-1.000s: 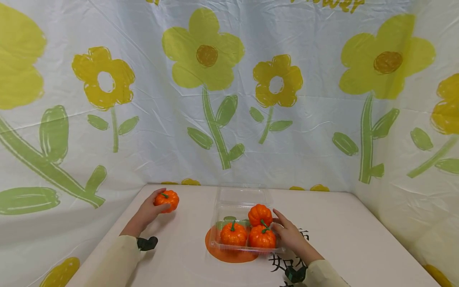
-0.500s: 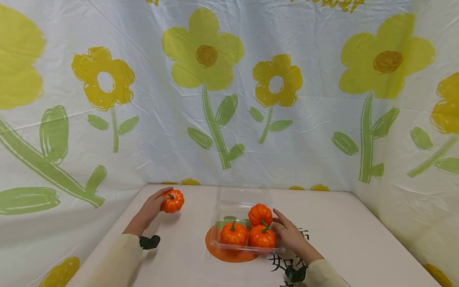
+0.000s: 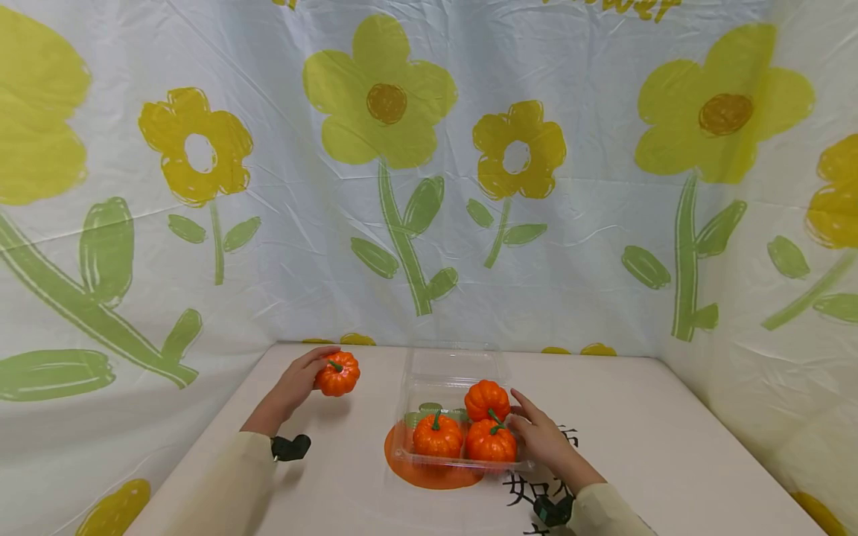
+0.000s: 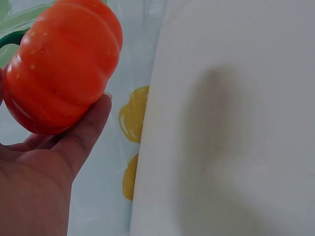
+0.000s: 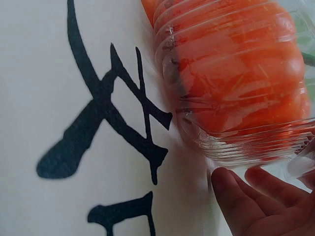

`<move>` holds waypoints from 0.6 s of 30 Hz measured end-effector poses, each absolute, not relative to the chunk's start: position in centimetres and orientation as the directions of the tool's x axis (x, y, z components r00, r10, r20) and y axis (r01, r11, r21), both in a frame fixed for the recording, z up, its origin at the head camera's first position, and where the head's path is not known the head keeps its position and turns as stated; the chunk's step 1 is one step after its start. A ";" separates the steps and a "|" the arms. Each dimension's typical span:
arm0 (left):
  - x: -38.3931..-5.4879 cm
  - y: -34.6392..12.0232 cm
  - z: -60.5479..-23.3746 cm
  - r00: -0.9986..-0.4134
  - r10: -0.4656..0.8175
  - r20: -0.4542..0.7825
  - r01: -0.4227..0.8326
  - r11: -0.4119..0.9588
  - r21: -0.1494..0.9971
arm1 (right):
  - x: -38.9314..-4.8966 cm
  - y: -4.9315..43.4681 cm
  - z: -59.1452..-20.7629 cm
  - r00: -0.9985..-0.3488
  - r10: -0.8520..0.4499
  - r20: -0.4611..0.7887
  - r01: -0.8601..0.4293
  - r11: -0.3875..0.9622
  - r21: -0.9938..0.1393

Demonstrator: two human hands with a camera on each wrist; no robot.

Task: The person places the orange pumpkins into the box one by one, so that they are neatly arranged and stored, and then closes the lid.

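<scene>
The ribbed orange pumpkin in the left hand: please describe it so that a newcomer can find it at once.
On the pale tabletop, find the open, clear plastic box. To its left, the person's left hand holds a glossy, ribbed orange pumpkin. It alone is outside the box; three similar pumpkins sit inside.

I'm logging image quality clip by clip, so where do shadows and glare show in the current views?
Head view: a faint shadow on the table below the pumpkin in the left hand; left wrist view: dimmer, with a large, soft-edged shadow across the table; right wrist view: pale glare streaks along the box's clear ribbed wall.
</scene>
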State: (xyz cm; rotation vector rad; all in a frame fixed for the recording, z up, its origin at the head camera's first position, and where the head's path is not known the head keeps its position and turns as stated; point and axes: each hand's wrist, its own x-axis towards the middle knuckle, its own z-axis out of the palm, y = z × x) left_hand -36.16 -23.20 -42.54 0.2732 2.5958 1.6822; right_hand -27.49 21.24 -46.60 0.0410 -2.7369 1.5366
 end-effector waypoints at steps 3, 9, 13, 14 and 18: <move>-36.1 -22.6 -42.3 -0.983 0.173 0.062 0.130 0.415 0.900 | -27.5 21.2 -46.6 -1.000 -0.022 0.006 -0.016 0.508 -0.861; -35.7 -21.6 -41.6 -0.982 0.180 0.062 0.138 0.449 0.883 | -27.4 21.3 -46.6 -1.000 -0.027 0.006 -0.018 0.497 -0.868; -35.6 -21.2 -41.3 -0.976 0.202 0.081 0.165 0.441 0.882 | -27.4 21.4 -46.6 -0.999 -0.035 0.015 -0.030 0.503 -0.864; -35.6 -21.1 -41.3 -0.974 0.210 0.086 0.173 0.440 0.881 | -27.4 21.4 -46.6 -0.999 -0.034 0.015 -0.030 0.504 -0.863; -35.4 -20.7 -41.0 -0.970 0.225 0.096 0.191 0.450 0.872 | -27.5 21.4 -46.7 -0.999 -0.036 0.013 -0.030 0.505 -0.862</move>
